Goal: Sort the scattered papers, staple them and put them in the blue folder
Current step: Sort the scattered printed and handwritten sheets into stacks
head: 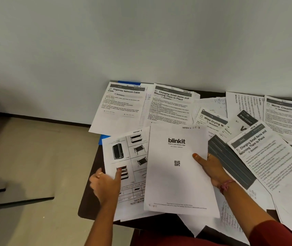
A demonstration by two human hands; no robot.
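Note:
My right hand (211,167) holds a white "blinkit" sheet (175,183) by its right edge, thumb on top, above the dark table (88,206). My left hand (106,183) pinches the left edge of a sheet printed with furniture pictures (129,153), thumb on its face. Several printed sheets lie scattered across the table, among them "Organize Network Cable Coils" (122,107) and "Charging Small Items" (170,107). The blue folder (129,83) lies under the papers at the back left; only slivers of it show. No stapler is in view.
More sheets spread to the right, including "Mirror Cleaning" (287,118), a second "Charging Small Items" page (266,157) and a dark-banded page (230,162). A pale wall (141,41) stands behind the table. Left of the table is beige floor (35,157).

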